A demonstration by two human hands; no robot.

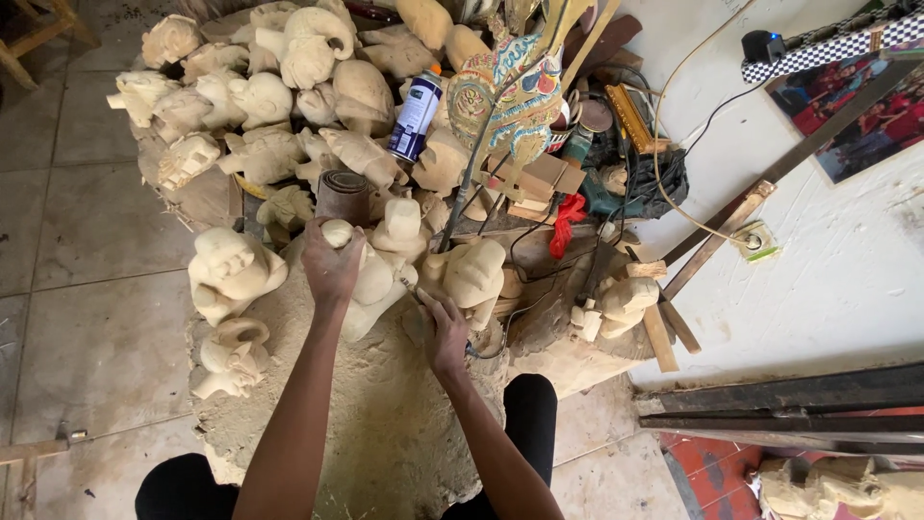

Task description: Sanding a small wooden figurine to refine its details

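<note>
Left hand (332,265) clamped on pale unpainted wooden figure (371,279), upright on dusty slab (385,424); right hand (443,332) at 4 o'clock grips tool (416,295) against it.

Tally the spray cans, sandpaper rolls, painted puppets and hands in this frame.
Spray can: 1
Sandpaper roll: 1
Painted puppet: 1
Hands: 2, the left hand on a pale carving, the right hand beside it
Total: 5

Soft even daylight, wide-angle edge distortion
</note>
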